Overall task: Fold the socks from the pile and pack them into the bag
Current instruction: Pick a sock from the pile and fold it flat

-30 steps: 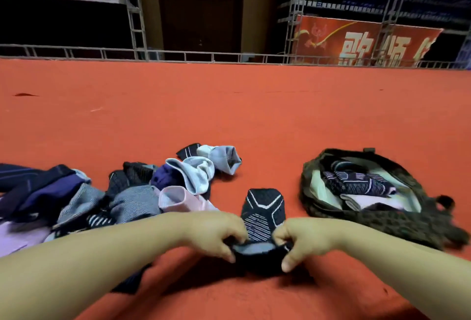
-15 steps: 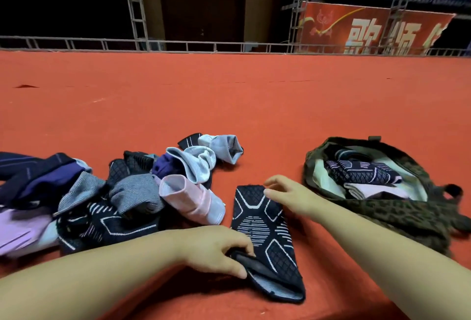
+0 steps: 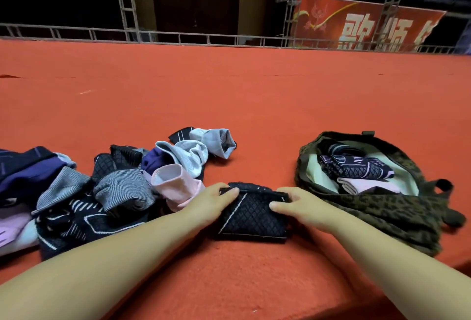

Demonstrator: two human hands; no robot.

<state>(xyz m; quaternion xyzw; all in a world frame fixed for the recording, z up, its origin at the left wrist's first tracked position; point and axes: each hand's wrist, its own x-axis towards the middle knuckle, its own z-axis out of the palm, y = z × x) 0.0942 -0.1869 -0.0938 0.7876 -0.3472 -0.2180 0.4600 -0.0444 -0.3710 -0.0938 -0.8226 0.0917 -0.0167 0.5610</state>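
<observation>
Between the sock pile (image 3: 96, 192) and the bag (image 3: 377, 207), on the red carpet (image 3: 229, 95), lies a folded black sock (image 3: 252, 217) with a diamond weave and thin white lines, and both hands are on it. The left hand (image 3: 211, 203) grips its left end, thumb laid over the top edge, the other fingers tucked out of sight beneath or behind the fabric. The right hand (image 3: 298, 205) holds the right end the same way, fingers curled over the upper corner; how far they reach underneath I cannot tell. Just left of the black sock, a pink sock (image 3: 175, 184) touches or nearly touches the left hand, and the rest of the pile spreads farther left, a tangle of grey-striped, purple, pale blue and black pieces whose number is hard to make out; its far side is cut off by the picture's edge. Right of the black sock, the leopard-print bag sits open, with dark patterned socks (image 3: 356, 169) and a pale pink one (image 3: 367, 185) partly visible inside, the lower layers hidden by its rim. Beyond the carpet, a red banner (image 3: 364, 22) stands half-blocked by metal scaffolding (image 3: 290, 6).
</observation>
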